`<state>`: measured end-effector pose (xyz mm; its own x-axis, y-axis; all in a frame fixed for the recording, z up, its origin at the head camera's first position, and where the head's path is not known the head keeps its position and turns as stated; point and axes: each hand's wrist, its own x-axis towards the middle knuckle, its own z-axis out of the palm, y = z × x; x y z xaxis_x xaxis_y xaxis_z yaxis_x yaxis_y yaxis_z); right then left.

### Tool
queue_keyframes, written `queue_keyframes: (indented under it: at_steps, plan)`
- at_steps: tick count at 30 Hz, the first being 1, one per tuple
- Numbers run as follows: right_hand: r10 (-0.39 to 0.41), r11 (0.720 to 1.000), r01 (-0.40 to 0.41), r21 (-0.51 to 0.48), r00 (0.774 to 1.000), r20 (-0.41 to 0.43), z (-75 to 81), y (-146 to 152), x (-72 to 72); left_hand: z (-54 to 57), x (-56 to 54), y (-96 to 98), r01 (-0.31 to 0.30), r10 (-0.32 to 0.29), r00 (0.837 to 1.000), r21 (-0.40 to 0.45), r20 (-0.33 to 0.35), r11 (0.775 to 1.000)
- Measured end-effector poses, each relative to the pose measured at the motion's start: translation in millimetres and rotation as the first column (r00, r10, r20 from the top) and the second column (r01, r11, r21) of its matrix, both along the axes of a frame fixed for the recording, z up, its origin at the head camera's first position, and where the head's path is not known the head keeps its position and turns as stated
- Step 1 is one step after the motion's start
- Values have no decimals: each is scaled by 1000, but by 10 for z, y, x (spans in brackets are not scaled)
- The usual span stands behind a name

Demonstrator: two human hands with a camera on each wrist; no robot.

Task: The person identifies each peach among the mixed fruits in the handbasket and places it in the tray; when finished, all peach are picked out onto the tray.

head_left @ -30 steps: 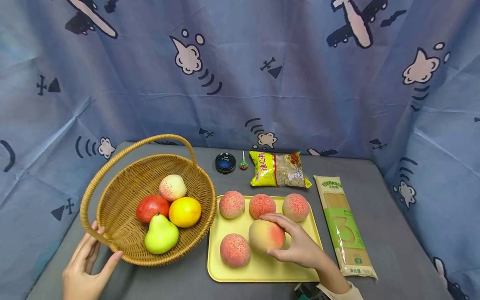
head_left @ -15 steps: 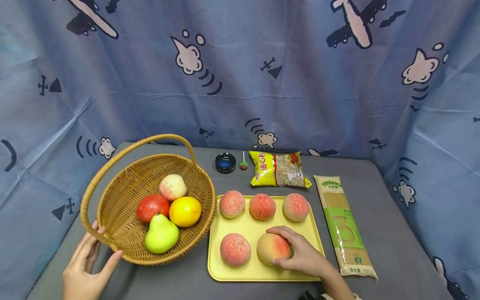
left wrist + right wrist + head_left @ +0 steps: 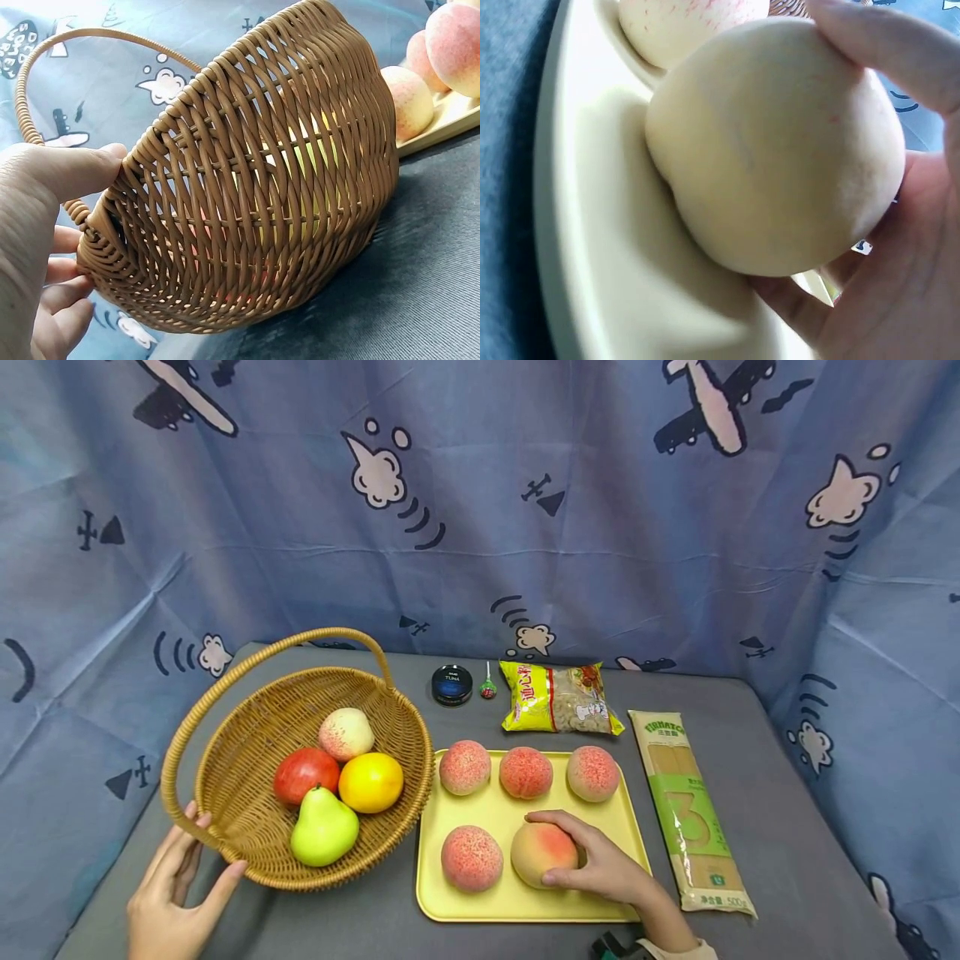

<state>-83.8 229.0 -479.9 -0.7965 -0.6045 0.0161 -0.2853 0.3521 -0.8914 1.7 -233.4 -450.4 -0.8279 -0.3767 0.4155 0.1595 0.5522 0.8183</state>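
My right hand [image 3: 611,866] holds a yellow-and-red peach [image 3: 542,853] at the front right of the yellow tray [image 3: 517,906]. In the right wrist view the thumb and fingers span this peach [image 3: 772,150], close over the tray surface. My left hand [image 3: 176,889] grips the rim of the wicker basket [image 3: 247,827] near the foot of its handle, thumb on one side and fingers on the other, as the left wrist view shows. Inside the basket lie a pale peach [image 3: 346,735], a red fruit [image 3: 306,776], a yellow lemon-like fruit [image 3: 371,782] and a green pear [image 3: 324,828].
Several other peaches sit on the tray, one at front left [image 3: 472,858] and a row behind. Past them stand a black tuna tin [image 3: 452,685], a lollipop [image 3: 488,689] and a yellow pasta bag [image 3: 557,700]. A noodle pack [image 3: 692,814] lies right of the tray.
The held peach came down and right onto the tray's front right, then shifted slightly left, with my right hand still around it. My left hand and the basket have stayed put.
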Motion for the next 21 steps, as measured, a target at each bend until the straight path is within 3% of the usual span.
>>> queue_keyframes:
  at_steps: [5, 8, 14, 21]
  plan:
    - [11, 1000, -11, -29, 1000, 0, -21, 14, -2, -13, -4, -6, -12, 12, 1000, 7, 10, 1000]
    - [-3, 1000, 2, -25, 999, -43, 27, 7, 13, -12, -6, -11, -9, 9, 1000, 13, 16, 1000]
    - [-13, 1000, 12, -6, 981, -192, 238, -37, 23, -8, -4, -29, 20, -20, 1000, -3, -4, 1000]
    - [46, 999, -48, -5, 974, -223, 472, -211, -71, -6, 0, -29, 43, -43, 999, 0, -30, 999]
